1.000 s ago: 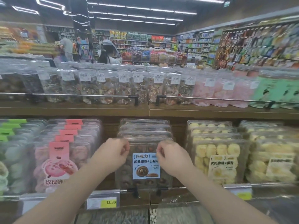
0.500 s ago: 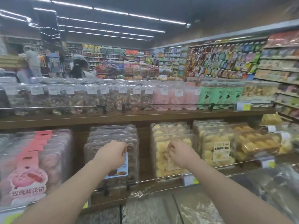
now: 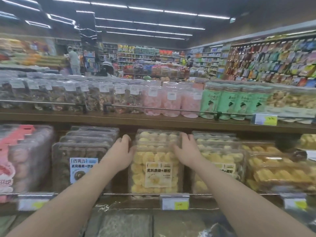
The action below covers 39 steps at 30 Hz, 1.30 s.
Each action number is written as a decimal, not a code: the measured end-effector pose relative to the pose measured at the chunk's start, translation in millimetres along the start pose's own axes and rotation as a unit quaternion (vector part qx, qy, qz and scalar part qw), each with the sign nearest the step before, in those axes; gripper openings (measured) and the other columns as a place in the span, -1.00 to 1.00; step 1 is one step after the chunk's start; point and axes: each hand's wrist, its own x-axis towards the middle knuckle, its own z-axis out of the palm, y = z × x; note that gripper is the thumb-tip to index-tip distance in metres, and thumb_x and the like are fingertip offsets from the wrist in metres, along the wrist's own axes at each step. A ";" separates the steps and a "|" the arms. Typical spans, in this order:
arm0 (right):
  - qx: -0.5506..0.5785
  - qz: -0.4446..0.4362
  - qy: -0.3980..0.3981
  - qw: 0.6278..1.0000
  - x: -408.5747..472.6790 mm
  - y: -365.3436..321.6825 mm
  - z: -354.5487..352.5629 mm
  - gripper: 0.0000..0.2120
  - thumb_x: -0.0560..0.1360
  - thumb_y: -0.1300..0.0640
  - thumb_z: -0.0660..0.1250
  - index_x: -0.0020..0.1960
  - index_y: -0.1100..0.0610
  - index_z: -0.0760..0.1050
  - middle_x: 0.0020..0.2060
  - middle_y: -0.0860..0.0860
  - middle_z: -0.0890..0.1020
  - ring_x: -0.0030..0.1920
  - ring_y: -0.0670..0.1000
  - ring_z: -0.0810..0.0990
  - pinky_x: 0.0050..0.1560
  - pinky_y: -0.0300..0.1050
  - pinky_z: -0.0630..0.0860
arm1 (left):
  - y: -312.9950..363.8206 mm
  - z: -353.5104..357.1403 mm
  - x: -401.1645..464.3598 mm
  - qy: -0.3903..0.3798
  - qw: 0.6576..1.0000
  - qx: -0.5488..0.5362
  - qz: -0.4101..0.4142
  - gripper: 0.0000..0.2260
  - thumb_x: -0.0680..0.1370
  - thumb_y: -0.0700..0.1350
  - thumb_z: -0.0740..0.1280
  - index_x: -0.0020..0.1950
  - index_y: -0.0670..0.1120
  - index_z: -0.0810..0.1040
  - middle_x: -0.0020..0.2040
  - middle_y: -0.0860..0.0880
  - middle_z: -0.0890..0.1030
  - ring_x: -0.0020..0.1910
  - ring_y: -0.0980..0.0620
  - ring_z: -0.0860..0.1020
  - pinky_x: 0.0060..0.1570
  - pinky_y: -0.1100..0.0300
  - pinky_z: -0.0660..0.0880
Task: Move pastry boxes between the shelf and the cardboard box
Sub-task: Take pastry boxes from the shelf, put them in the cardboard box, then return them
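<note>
Head view: 2 hands flank a row of clear pastry boxes of yellow pastries on the lower shelf, at 12 o'clock from the viewer. Left hand lies against the row's left side, fingers curved onto the boxes behind the front one. Right hand lies against the right side, fingers spread over the top edge. Whether either hand truly grips cannot be told. Chocolate boxes stand at 9 o'clock of the row; more yellow boxes at 3 o'clock.
</note>
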 end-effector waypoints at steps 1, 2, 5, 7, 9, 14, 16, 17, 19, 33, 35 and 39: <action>0.014 0.003 -0.007 1.000 8.9 0.4 1.4 -0.34 0.62 -0.12 0.21 0.61 0.10 0.09 0.51 0.14 0.18 0.51 0.22 0.24 0.49 0.09 0.24 | 3.1 2.5 4.3 0.003 1.000 -0.009 -0.006 -0.61 0.71 0.04 0.18 0.47 -0.13 0.33 0.38 -0.21 0.47 0.34 -0.23 0.49 0.29 -0.02 0.42; 0.029 0.009 -0.015 0.999 18.5 0.7 3.7 -0.31 0.63 -0.16 0.20 0.63 0.10 0.05 0.55 0.14 0.14 0.54 0.21 0.21 0.51 0.09 0.20 | 5.9 5.0 9.5 -0.001 1.000 -0.016 -0.008 -0.57 0.72 0.06 0.15 0.52 -0.13 0.29 0.44 -0.22 0.44 0.39 -0.23 0.46 0.34 -0.01 0.39; 0.102 0.050 -0.032 0.993 43.3 4.9 15.2 -0.21 0.62 -0.23 0.20 0.66 0.09 -0.08 0.63 0.12 -0.04 0.60 0.18 0.09 0.54 0.05 0.11 | 11.3 15.7 32.2 -0.041 0.998 -0.043 -0.006 -0.48 0.73 0.06 0.11 0.65 -0.09 0.13 0.59 -0.20 0.29 0.55 -0.18 0.31 0.52 0.03 0.23; 0.144 0.077 -0.037 0.986 55.0 10.3 25.2 -0.13 0.59 -0.26 0.24 0.66 0.09 -0.11 0.64 0.12 -0.05 0.62 0.16 0.07 0.54 0.03 0.09 | 13.6 23.0 47.0 -0.060 0.996 -0.072 -0.012 -0.46 0.73 0.06 0.10 0.68 -0.06 0.07 0.65 -0.17 0.20 0.62 -0.14 0.20 0.59 0.01 0.15; 0.166 0.081 -0.026 0.982 61.8 16.3 34.4 -0.08 0.55 -0.26 0.30 0.66 0.11 -0.10 0.64 0.12 0.02 0.61 0.14 0.10 0.53 0.01 0.13 | 12.6 30.1 58.9 -0.065 0.992 -0.101 -0.027 -0.44 0.73 0.05 0.10 0.69 -0.05 0.02 0.67 -0.14 0.16 0.64 -0.11 0.15 0.61 0.00 0.12; 0.195 0.054 -0.005 0.979 65.1 19.6 39.4 -0.09 0.52 -0.27 0.35 0.65 0.06 -0.02 0.61 0.05 0.15 0.55 0.12 0.25 0.46 0.02 0.27 | 7.1 40.8 72.2 -0.055 0.989 -0.132 -0.029 -0.41 0.73 0.07 0.11 0.70 -0.10 0.01 0.67 -0.13 0.15 0.64 -0.10 0.16 0.57 0.07 0.11; 0.193 0.047 -0.010 0.980 63.7 16.2 37.6 -0.10 0.53 -0.28 0.34 0.65 0.05 -0.02 0.61 0.04 0.14 0.55 0.12 0.26 0.46 0.02 0.28 | 3.9 40.8 72.5 -0.055 0.989 -0.134 -0.024 -0.39 0.72 0.09 0.11 0.70 -0.11 -0.01 0.68 -0.13 0.12 0.65 -0.10 0.13 0.57 0.08 0.09; 0.190 0.046 -0.017 0.980 62.4 14.0 36.0 -0.10 0.53 -0.28 0.33 0.65 0.05 -0.02 0.61 0.04 0.13 0.55 0.13 0.24 0.46 0.02 0.28 | 1.0 39.6 73.2 -0.061 0.989 -0.135 -0.025 -0.38 0.72 0.10 0.12 0.70 -0.11 -0.02 0.68 -0.13 0.11 0.66 -0.10 0.12 0.58 0.07 0.08; 0.177 0.045 -0.044 0.982 59.6 11.3 31.6 -0.11 0.54 -0.31 0.30 0.66 0.05 -0.03 0.62 0.04 0.11 0.58 0.13 0.20 0.49 0.03 0.23 | -2.5 35.5 74.3 -0.079 0.987 -0.133 -0.032 -0.35 0.71 0.14 0.12 0.70 -0.09 -0.04 0.69 -0.13 0.06 0.67 -0.10 0.08 0.60 0.03 0.06; -0.158 -0.109 0.006 0.981 -17.5 -15.1 33.7 -0.74 0.67 0.11 0.11 0.25 0.13 0.50 0.19 0.07 0.53 0.21 0.11 0.49 0.12 -0.02 0.47 | 20.2 9.4 14.4 -0.073 0.987 0.100 0.099 -0.79 0.63 -0.16 0.18 0.14 -0.08 0.59 0.06 -0.09 0.63 0.02 -0.14 0.64 0.08 -0.04 0.62; -0.153 -0.090 -0.022 0.984 -19.4 -18.0 32.2 -0.75 0.66 0.14 0.12 0.26 0.12 0.49 0.22 0.08 0.51 0.24 0.14 0.49 0.19 0.01 0.48 | 23.5 9.7 14.0 -0.083 0.985 0.115 0.094 -0.77 0.62 -0.19 0.17 0.17 -0.10 0.58 0.11 -0.11 0.61 0.05 -0.15 0.62 0.10 -0.04 0.62; -0.117 -0.042 -0.019 0.992 -38.2 -8.0 5.5 -0.75 0.65 0.09 0.14 0.24 0.08 0.51 0.17 0.01 0.53 0.15 0.10 0.56 0.16 0.07 0.54 | 32.3 8.5 7.2 -0.089 0.985 0.121 0.090 -0.73 0.61 -0.16 0.20 0.26 -0.06 0.56 0.19 -0.09 0.61 0.13 -0.12 0.60 0.14 0.02 0.60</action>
